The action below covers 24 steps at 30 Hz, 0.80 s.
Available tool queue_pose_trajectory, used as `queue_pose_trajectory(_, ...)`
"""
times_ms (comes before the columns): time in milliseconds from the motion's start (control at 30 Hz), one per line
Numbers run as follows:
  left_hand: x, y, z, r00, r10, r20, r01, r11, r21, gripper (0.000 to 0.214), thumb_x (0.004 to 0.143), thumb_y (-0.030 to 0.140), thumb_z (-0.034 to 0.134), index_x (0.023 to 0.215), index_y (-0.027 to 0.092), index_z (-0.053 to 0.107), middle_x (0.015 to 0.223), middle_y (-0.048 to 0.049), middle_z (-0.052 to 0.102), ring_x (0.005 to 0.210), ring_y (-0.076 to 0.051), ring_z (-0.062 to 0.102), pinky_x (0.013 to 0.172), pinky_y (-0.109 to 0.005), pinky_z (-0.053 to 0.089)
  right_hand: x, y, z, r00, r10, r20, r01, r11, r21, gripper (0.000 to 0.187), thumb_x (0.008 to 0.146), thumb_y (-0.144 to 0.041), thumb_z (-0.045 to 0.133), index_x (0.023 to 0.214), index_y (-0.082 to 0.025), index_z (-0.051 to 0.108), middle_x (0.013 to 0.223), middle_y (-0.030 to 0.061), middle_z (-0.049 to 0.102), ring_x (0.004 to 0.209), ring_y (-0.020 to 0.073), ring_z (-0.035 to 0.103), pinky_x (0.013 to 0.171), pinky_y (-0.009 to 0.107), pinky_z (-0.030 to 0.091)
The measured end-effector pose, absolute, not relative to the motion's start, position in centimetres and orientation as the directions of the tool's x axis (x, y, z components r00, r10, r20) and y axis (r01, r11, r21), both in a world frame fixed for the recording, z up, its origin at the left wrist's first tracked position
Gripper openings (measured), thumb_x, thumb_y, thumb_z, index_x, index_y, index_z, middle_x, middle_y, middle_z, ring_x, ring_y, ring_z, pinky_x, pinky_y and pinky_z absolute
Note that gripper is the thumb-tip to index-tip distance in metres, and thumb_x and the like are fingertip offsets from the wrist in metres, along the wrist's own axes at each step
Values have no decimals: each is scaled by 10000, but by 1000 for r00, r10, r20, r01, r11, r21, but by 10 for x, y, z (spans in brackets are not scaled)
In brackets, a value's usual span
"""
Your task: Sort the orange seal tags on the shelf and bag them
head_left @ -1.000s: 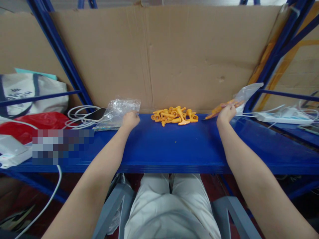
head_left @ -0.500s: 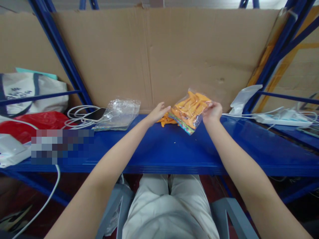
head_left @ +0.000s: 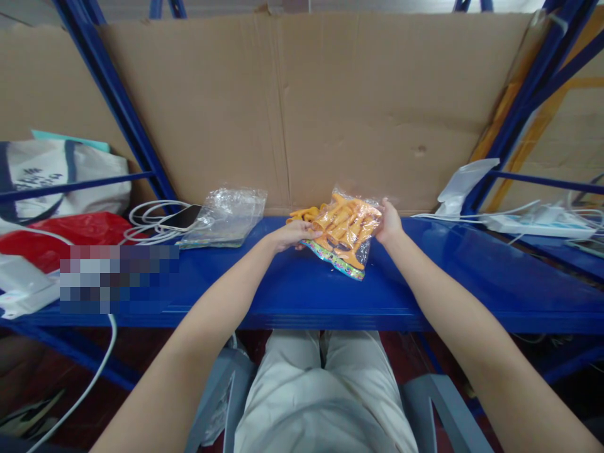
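Observation:
A clear plastic bag (head_left: 346,229) filled with long orange pieces is between my hands, tilted, its multicoloured strip along the lower edge. My left hand (head_left: 291,234) is closed on the bag's lower left corner, the thumb lying over the film. At the upper right side, my right hand (head_left: 389,223) grips the bag's edge, its fingers partly hidden behind it. More orange pieces (head_left: 304,214) show just behind my left hand, at the back of the blue shelf (head_left: 302,296). What kind of pieces they are I cannot make out.
Left of my hands lie clear plastic bags (head_left: 224,217), a phone (head_left: 183,218) and a coiled white cable (head_left: 146,220). Farther left are a red bag (head_left: 94,229) and a cloth tote (head_left: 89,179). A power strip (head_left: 540,223) sits at the right. Cardboard (head_left: 377,100) stands behind.
The bag has come down and to the left, its coloured strip swinging toward me. My left hand, apart from the bag or just at its edge before, now holds its corner.

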State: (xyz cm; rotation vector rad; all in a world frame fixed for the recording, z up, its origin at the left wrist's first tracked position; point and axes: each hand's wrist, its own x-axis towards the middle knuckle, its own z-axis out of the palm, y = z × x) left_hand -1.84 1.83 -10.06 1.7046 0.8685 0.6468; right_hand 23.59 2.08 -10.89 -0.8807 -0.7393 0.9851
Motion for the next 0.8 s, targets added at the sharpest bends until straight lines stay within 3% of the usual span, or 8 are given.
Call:
queue_pose_trajectory(100, -17, 17, -101, 601, 799, -31, 235, -139, 962, 349, 656, 389, 887, 739, 151, 646, 568, 31, 566, 419, -52, 445, 362, -171, 322, 239, 17, -104, 286, 958, -18, -496, 132, -858, 336, 989, -372, 315, 867, -207, 581, 728, 37, 662, 653, 208, 657, 727, 378, 584)
queue_pose_trajectory(167, -18, 17, -103, 601, 799, -30, 222, -130, 966, 347, 694, 411, 864, 776, 160, 640, 586, 26, 594, 416, -61, 486, 373, -172, 355, 241, 15, -104, 275, 961, -40, -521, 114, -846, 340, 986, -340, 295, 898, -199, 592, 751, 46, 676, 682, 211, 667, 725, 370, 585)
queue_pose_trajectory(333, -18, 23, -105, 562, 827, 15, 146, -117, 982, 301, 821, 414, 770, 932, 174, 627, 648, -5, 677, 469, -112, 621, 445, -189, 470, 239, 10, -101, 270, 962, 48, -524, 188, -831, 459, 982, -397, 239, 1036, -181, 641, 835, 91, 716, 808, 275, 691, 745, 476, 594)
queue_pose_trajectory(433, -15, 25, -104, 471, 879, 81, 24, -104, 994, 293, 865, 385, 733, 1017, 164, 613, 706, -26, 715, 519, -132, 670, 542, -229, 560, 231, 2, -96, 210, 973, 99, -537, 199, -820, 528, 1008, -470, 216, 1070, -171, 647, 864, 98, 726, 865, 276, 702, 764, 482, 599)
queue_pose_trajectory(500, -13, 26, -102, 399, 909, 117, -67, -99, 993, 312, 875, 402, 726, 1024, 157, 603, 723, -34, 727, 539, -131, 685, 587, -236, 589, 223, -4, -93, 119, 987, 108, -523, 155, -838, 473, 1018, -474, 292, 1061, -172, 654, 877, 86, 735, 852, 244, 712, 760, 429, 606)
queue_pose_trajectory(667, -9, 25, -99, 219, 965, 142, -210, -95, 973, 234, 931, 358, 669, 907, 137, 595, 675, -25, 710, 536, -102, 678, 609, -198, 588, 202, -15, -95, -99, 995, 11, -393, -29, -919, 164, 996, -251, 504, 1006, -184, 653, 807, 37, 747, 665, 141, 701, 655, 263, 597)
queue_pose_trajectory(800, -8, 28, -101, 92, 984, 154, -279, -123, 952, 173, 931, 286, 673, 880, 138, 599, 727, -17, 722, 624, -95, 704, 714, -214, 602, 194, -19, -97, -215, 975, -54, -282, -115, -953, 125, 990, -231, 548, 1031, -161, 643, 833, 81, 767, 697, 168, 734, 667, 286, 614)
